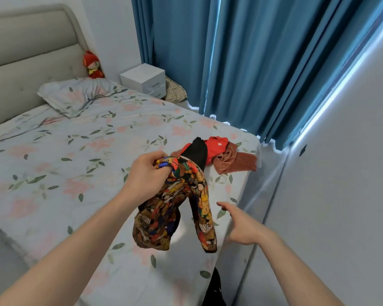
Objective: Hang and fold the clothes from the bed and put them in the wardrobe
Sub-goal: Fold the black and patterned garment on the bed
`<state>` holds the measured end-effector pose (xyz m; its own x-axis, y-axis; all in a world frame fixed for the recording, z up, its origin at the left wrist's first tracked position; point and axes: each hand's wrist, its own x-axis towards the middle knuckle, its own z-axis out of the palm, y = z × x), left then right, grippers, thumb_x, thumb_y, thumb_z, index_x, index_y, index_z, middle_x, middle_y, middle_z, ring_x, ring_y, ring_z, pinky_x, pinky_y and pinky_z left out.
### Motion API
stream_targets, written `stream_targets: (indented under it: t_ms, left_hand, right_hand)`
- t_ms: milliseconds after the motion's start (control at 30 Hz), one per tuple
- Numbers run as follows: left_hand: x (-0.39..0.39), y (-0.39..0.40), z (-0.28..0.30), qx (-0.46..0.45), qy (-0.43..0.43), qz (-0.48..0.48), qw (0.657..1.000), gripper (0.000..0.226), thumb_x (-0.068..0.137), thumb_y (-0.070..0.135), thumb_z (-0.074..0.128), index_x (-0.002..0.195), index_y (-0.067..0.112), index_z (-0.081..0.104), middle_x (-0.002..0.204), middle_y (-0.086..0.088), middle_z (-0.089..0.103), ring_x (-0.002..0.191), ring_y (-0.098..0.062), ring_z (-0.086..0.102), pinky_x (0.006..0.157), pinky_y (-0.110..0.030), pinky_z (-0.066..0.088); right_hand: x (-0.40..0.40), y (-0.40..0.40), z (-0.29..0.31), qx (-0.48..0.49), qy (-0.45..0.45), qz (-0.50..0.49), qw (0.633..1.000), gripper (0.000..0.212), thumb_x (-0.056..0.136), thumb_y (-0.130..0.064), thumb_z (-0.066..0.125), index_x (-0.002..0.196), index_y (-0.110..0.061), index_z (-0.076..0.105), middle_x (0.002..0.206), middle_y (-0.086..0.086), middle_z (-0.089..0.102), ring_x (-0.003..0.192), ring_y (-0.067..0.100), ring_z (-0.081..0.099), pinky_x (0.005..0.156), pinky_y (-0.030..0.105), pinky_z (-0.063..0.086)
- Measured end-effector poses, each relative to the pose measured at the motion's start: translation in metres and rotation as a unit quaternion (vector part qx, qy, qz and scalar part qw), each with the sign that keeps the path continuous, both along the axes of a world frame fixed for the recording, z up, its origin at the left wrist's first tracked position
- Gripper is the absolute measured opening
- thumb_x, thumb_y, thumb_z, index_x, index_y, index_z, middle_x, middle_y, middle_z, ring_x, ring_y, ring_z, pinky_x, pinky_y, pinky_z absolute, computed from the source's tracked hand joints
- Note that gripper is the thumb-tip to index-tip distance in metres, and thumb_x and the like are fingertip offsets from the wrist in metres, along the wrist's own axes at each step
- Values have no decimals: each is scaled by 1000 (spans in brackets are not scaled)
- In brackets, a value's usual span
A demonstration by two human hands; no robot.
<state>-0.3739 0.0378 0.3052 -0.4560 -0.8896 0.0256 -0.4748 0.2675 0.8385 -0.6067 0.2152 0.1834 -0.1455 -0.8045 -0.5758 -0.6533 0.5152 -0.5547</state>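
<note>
Head view, and the left hand (146,173) is up at centre frame, fingers (158,156) curled tight round a bunched top edge of the patterned shirt (177,208), a busy print of yellow, red, blue and brown. The shirt hangs clear of the bed (75,151), two lobes of cloth dangling toward 6 o'clock, a black lining showing at its top end. Over at 4 o'clock, the right hand (243,226) is out with fingers straight and spread, holding nothing, just beside the shirt's lower right lobe but apart from it. Beyond the left hand, toward 1 o'clock, a small pile sits near the bed's corner: a red garment (215,146) on top, a rust-brown one (234,162) crumpled beside and under it. The floral sheet runs away to 10 o'clock, where a matching pillow (75,96) lies against the padded headboard (27,62). A red plush toy (93,65) is propped at 11 o'clock, a white nightstand (144,80) at 12, blue curtains (241,62) behind. A white wall (352,173) fills the 3 o'clock side.
</note>
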Motion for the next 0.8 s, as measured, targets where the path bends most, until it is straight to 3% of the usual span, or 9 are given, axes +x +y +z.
stream_targets:
  t_ms: [100,200,267,333,467,567,633,700,800]
  left_hand:
    - [29,17,16,-1,20,-17,1000,22,94,13,61,76,22,71,65,10,68,60,-3,61,49,-12,39]
    - [45,22,32,6,42,-15,999,28,96,13,60,73,26,71,56,11,63,45,-4,53,41,-12,34]
    - [53,20,38,12,49,2,999,30,97,14,59,72,26,71,50,11,58,38,-6,45,38,-14,31]
    - [63,19,37,15,45,26,999,31,100,19,57,71,23,68,46,11,53,36,-7,41,37,-16,29]
    - [83,16,31,37,30,46,998,36,102,26,50,72,19,68,45,5,43,38,-13,32,39,-23,26]
    - [95,15,26,58,18,47,997,34,101,26,48,82,16,74,55,-8,47,46,-20,36,48,-28,30]
    - [103,16,21,77,22,38,996,35,102,27,48,85,10,74,56,-10,42,46,-19,33,47,-28,28]
    - [110,13,21,86,23,21,996,40,103,27,48,72,11,68,49,-2,34,39,-17,26,40,-21,23]
    - [121,-4,23,87,22,8,996,44,104,31,48,63,15,47,47,2,29,37,-13,24,38,-19,24]
  right_hand:
    - [62,38,-12,-23,-49,-11,998,145,56,-57,96,165,-39,2,170,-10,17,155,8,21,125,32,27]
    - [106,43,-16,-145,-58,-59,986,118,60,-78,84,155,-58,18,158,-30,32,142,-10,32,121,29,33]
    - [120,35,-11,-197,-59,-86,975,83,70,-77,75,138,-74,27,143,-44,40,131,-18,40,115,29,40]
    - [132,27,-4,-207,-88,-80,971,73,72,-76,75,131,-76,33,138,-45,46,128,-18,44,112,28,45]
    - [147,25,4,-197,-189,22,962,118,60,-68,93,148,-71,15,151,-44,32,140,-19,32,110,7,33]
    - [166,30,1,-191,-157,52,968,149,54,-69,96,158,-58,-11,164,-38,4,152,-11,8,121,25,19]
    - [188,33,-1,-221,-109,24,969,149,53,-77,91,158,-57,-13,164,-37,2,153,-9,6,121,31,20]
    - [209,28,1,-269,-79,-31,959,133,61,-81,83,158,-58,-5,162,-39,10,151,-11,11,121,32,25]
    - [219,10,12,-288,-50,-83,953,119,70,-69,83,158,-59,4,159,-39,20,148,-12,18,122,32,30]
